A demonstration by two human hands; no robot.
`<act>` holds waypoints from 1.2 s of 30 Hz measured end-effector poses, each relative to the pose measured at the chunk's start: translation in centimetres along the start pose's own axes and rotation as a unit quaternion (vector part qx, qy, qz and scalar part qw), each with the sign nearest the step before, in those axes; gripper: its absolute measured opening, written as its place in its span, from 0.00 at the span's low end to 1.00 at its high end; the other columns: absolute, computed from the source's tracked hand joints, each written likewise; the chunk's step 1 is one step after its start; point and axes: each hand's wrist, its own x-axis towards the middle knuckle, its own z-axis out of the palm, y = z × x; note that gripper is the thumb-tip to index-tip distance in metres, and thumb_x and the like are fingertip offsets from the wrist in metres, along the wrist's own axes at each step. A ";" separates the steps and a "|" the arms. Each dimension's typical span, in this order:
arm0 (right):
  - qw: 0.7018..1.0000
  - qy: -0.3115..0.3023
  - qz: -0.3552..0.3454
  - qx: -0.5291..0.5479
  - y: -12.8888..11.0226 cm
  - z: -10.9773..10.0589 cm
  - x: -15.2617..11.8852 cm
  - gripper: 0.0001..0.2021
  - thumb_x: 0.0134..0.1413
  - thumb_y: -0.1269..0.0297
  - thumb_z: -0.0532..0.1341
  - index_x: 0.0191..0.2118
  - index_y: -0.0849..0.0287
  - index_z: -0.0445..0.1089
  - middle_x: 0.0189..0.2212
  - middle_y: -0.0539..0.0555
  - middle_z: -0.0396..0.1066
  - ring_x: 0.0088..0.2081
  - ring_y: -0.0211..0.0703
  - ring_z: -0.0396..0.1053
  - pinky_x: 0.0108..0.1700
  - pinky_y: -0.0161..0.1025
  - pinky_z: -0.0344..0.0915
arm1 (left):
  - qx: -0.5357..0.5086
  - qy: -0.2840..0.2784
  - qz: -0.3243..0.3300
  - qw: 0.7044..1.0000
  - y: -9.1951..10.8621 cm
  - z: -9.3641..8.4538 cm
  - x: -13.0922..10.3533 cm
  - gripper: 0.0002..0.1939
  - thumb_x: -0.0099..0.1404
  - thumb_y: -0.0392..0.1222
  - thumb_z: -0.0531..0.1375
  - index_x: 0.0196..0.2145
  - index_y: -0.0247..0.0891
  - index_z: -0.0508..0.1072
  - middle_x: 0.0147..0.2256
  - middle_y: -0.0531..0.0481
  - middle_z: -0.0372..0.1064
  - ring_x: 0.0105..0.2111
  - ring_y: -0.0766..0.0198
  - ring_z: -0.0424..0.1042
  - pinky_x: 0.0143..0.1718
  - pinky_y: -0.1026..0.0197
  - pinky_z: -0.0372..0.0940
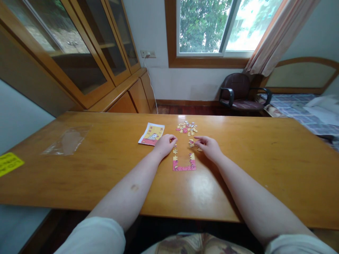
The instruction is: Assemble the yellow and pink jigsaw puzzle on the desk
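A partly joined jigsaw puzzle border (184,168), pink below and yellow up its sides, forms a U on the wooden table. My left hand (166,144) is above its left side, fingers pinched together; anything between them is too small to make out. A few loose yellow pieces (175,151) lie just below those fingertips. On the other side, my right hand (209,147) has its thumb and index finger apart, the tips beside a small yellow-and-pink puzzle piece (191,143). Another yellow piece (199,150) lies under this hand, partly covered.
Beyond the hands is a heap of loose puzzle pieces (186,127). A picture sheet (151,134) lies partly behind my left hand. Farther left on the table (111,165) is a clear plastic bag (67,141). A chair (239,91) stands past the table's far edge.
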 end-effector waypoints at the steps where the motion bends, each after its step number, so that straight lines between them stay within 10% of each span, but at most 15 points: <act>1: 1.000 -0.005 0.005 0.011 -0.1 0.1 -0.1 0.20 0.50 0.58 0.62 0.47 0.62 0.74 0.30 0.55 0.77 0.27 0.39 0.69 0.32 0.37 0.65 | 0.001 -0.001 0.000 1.000 0.0 0.0 0.0 0.11 0.64 0.44 0.55 0.35 0.39 0.77 0.37 0.48 0.75 0.39 0.59 0.71 0.42 0.60 0.64; 12: 1.000 -0.007 0.026 -0.001 -0.1 0.0 -0.1 0.16 0.46 0.59 0.64 0.41 0.62 0.75 0.26 0.53 0.75 0.25 0.37 0.68 0.29 0.35 0.63 | 0.039 -0.010 -0.021 0.999 0.6 -0.7 -0.1 0.13 0.65 0.44 0.53 0.34 0.38 0.76 0.34 0.47 0.75 0.37 0.59 0.71 0.38 0.60 0.63; 24: 1.000 -0.002 0.012 -0.026 1.0 0.3 0.2 0.14 0.47 0.60 0.64 0.39 0.61 0.76 0.29 0.54 0.77 0.29 0.40 0.72 0.33 0.35 0.66 | 0.241 -0.185 0.100 0.947 10.4 1.4 -7.9 0.18 0.68 0.46 0.48 0.40 0.35 0.74 0.32 0.38 0.75 0.33 0.52 0.76 0.36 0.53 0.67; 30: 0.999 -0.007 0.001 -0.043 1.2 0.5 0.2 0.12 0.48 0.60 0.63 0.38 0.59 0.76 0.29 0.53 0.77 0.29 0.40 0.71 0.33 0.36 0.66 | 0.258 -0.213 0.046 0.941 10.5 1.5 -8.0 0.24 0.68 0.46 0.47 0.58 0.34 0.63 0.33 0.36 0.75 0.34 0.47 0.76 0.34 0.50 0.68; 36: 0.997 -0.010 -0.003 -0.074 0.7 0.4 0.1 0.10 0.46 0.61 0.64 0.35 0.59 0.76 0.26 0.51 0.76 0.28 0.39 0.70 0.32 0.35 0.65 | 0.246 -0.240 0.049 0.938 10.4 1.3 -7.6 0.20 0.68 0.45 0.47 0.53 0.38 0.68 0.35 0.37 0.76 0.35 0.48 0.77 0.35 0.51 0.68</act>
